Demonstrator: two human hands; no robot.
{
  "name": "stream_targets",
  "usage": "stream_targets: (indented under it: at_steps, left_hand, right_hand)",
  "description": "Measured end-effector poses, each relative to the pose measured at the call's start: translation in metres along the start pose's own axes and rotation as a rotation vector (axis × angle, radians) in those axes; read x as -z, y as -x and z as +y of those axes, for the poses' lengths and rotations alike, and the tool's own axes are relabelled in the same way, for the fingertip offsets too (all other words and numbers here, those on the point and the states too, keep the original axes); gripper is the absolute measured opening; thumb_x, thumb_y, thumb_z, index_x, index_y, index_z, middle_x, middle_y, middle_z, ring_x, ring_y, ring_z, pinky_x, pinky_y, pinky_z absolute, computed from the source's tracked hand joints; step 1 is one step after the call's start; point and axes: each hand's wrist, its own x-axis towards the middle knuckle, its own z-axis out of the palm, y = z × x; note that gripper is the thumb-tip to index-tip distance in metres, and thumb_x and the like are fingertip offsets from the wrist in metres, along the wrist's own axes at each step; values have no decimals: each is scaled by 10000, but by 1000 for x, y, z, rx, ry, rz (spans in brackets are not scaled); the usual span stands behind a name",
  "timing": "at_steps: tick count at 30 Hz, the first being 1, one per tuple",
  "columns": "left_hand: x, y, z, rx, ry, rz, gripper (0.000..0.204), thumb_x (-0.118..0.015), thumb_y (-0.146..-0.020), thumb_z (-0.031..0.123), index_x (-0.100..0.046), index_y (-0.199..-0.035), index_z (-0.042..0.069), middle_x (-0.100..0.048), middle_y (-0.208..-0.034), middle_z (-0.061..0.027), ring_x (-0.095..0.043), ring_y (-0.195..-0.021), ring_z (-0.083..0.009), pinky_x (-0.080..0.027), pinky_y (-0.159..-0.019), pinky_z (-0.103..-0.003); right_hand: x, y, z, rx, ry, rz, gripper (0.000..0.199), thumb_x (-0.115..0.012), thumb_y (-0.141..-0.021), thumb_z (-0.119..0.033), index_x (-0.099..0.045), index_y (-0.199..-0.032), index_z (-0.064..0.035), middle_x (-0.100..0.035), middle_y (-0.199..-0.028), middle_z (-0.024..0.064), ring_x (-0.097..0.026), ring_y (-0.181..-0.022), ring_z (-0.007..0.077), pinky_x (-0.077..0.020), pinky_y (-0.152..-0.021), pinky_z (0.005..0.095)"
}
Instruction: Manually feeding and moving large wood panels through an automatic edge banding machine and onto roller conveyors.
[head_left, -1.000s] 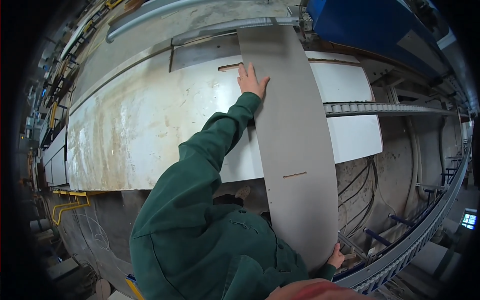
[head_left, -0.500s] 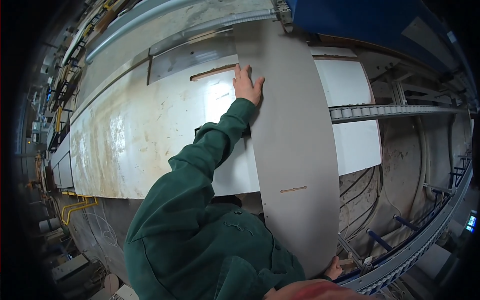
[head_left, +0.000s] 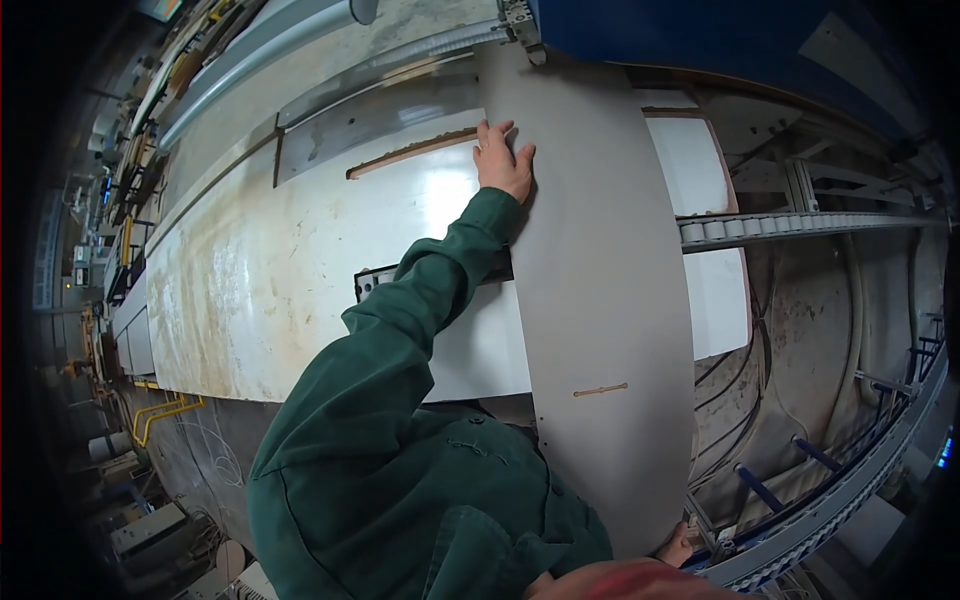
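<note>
Pressing left hand on smooth grey panel

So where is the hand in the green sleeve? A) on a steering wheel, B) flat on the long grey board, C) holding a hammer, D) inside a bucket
B: the left hand lies flat with fingers spread on the left edge of the long grey board, with no tool in it.
</note>
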Motion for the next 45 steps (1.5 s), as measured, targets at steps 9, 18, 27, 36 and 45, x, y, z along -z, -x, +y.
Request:
stream_targets:
  at_steps: [9, 18, 27, 36, 45]
  left_hand:
    - [-47, -4, 34, 6, 68, -40, 347, -523, -682, 115, -385, -994, 47, -282, -1140, -207, -300, -1057, -329, -173, -908, -407]
    - [-94, -8, 65, -34, -24, 2, 345, -516, -710, 124, -379, -1023, 79, -325, -1123, -177, -362, -904, -330, -303, -805, -368]
    - [-144, -10, 104, -67, -39, 50, 337, -527, -686, 116, -403, -997, 73, -371, -1046, -141, -384, -890, -337, -297, -813, -373]
    - [-187, -12, 147, -13, -18, 11, 318, -529, -654, 92, -415, -948, 49, -351, -986, -159, -373, -935, -309, -231, -873, -394]
    - [-241, -17, 177, -113, -105, 130, 338, -521, -654, 111, -411, -966, 40, -359, -1010, -182, -376, -924, -327, -275, -831, -387]
  right_hand:
    - [24, -35, -24, -26, -77, -19, 553, -529, -677, -472, -547, -659, 81, -524, -533, 85, -414, -507, 137, -366, -525, 293]
    - [36, -96, -29, -30, -30, 51, 585, -548, -625, -515, -547, -601, 69, -505, -481, 96, -426, -466, 156, -350, -502, 306]
    - [41, -159, -12, 19, 25, 165, 630, -524, -627, -548, -532, -569, 79, -470, -441, 91, -399, -429, 173, -345, -484, 307]
    - [59, -212, -29, 43, 3, 69, 612, -478, -673, -533, -548, -618, 72, -503, -472, 118, -431, -436, 193, -347, -488, 330]
    - [74, -277, -32, 23, -23, 21, 634, -475, -671, -546, -545, -598, 80, -513, -497, 102, -413, -470, 139, -361, -512, 293]
